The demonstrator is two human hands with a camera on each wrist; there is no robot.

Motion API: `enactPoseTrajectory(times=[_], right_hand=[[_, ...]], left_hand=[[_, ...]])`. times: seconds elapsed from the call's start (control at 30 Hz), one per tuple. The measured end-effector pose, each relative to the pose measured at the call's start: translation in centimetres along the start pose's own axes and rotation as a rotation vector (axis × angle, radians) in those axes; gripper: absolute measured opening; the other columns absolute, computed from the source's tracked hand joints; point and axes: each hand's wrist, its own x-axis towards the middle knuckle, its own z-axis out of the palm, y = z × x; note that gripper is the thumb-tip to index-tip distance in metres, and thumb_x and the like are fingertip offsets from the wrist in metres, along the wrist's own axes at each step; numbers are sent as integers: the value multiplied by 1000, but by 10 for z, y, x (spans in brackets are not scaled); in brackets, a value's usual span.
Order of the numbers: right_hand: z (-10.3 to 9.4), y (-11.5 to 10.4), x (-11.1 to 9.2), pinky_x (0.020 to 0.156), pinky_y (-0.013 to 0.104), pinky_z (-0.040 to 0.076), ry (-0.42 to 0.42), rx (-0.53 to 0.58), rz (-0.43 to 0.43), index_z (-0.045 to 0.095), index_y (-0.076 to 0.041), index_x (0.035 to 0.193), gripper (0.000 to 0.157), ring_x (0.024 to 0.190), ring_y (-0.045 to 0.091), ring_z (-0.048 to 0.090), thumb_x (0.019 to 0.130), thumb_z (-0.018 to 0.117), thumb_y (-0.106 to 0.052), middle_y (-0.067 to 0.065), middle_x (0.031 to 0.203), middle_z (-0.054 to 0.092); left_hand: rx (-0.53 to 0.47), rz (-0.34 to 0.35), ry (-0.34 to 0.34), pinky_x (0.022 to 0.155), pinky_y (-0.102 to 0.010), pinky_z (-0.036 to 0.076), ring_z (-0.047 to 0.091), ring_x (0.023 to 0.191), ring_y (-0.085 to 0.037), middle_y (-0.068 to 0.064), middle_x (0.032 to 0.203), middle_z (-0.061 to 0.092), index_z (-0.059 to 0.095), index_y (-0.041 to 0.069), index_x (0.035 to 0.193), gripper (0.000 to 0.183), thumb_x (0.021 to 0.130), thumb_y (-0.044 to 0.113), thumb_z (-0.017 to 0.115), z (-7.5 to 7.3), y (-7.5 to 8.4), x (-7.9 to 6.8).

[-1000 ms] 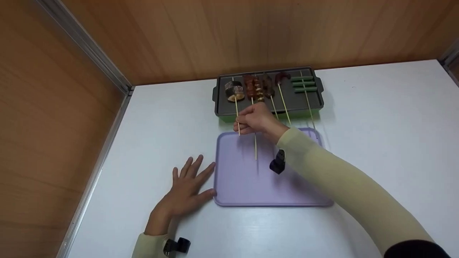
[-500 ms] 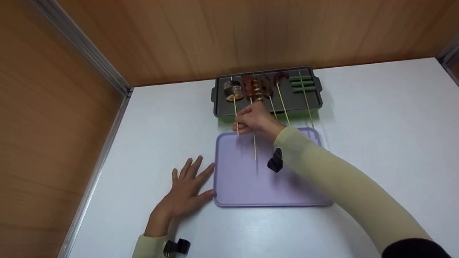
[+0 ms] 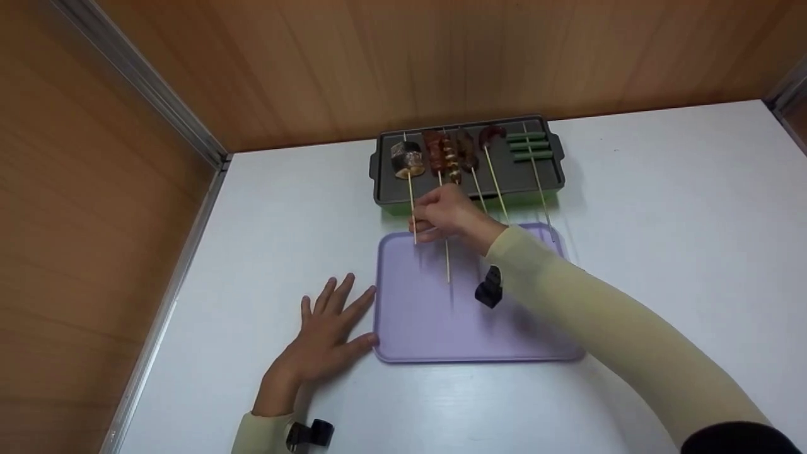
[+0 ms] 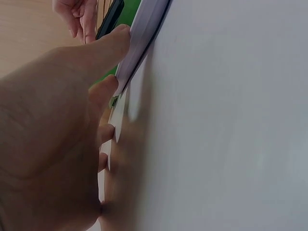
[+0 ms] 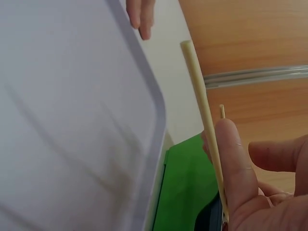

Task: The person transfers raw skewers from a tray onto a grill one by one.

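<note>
My right hand (image 3: pixel 446 211) pinches the stick of the leftmost skewer (image 3: pixel 408 159), which bears a thick dark-banded piece of food. That food lies over the black grill plate (image 3: pixel 394 189). A second skewer (image 3: pixel 435 153), with reddish-brown chunks, has its stick passing beneath the hand; in the right wrist view a pale stick (image 5: pixel 199 91) runs close in front of the fingers. My left hand (image 3: pixel 325 334) lies spread on the white table, its thumb and index fingertips at the left edge of the lilac tray (image 3: pixel 416 340). In the left wrist view these fingertips (image 4: pixel 122 33) meet the tray's side.
Several more skewers share the grill: small beige pieces (image 3: pixel 451 157), brown meat (image 3: pixel 467 151), a curled dark red piece (image 3: pixel 490 136) and green pods (image 3: pixel 529 146). The grill has a green base (image 5: pixel 187 178) and stands against the wooden back wall (image 3: pixel 378 69), just behind the tray.
My right hand has drawn very slightly toward me, with the leftmost stick's lower end a little lower. The left hand keeps its place at the tray.
</note>
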Motion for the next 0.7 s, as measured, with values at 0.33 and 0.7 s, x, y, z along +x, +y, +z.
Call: enactPoseTrajectory(times=[0.33, 0.7], right_hand=[[-5, 0, -10, 80, 34, 57, -36, -46, -5, 48, 1, 142, 42, 111, 28, 64, 101, 49, -7, 25, 128, 60], [-22, 3, -44, 83, 36, 56, -107, -23, -67, 46, -1, 145, 43, 120, 26, 59, 103, 50, -13, 18, 137, 56]], left_hand=[[-5, 9, 9, 104, -75, -4, 0, 148, -38, -9, 164, 10, 28, 33, 155, 71, 94, 59, 53, 0, -1, -2], [-14, 15, 2, 103, -75, -4, -1, 148, -39, -10, 164, 9, 28, 32, 155, 70, 95, 58, 52, 0, 0, -1]])
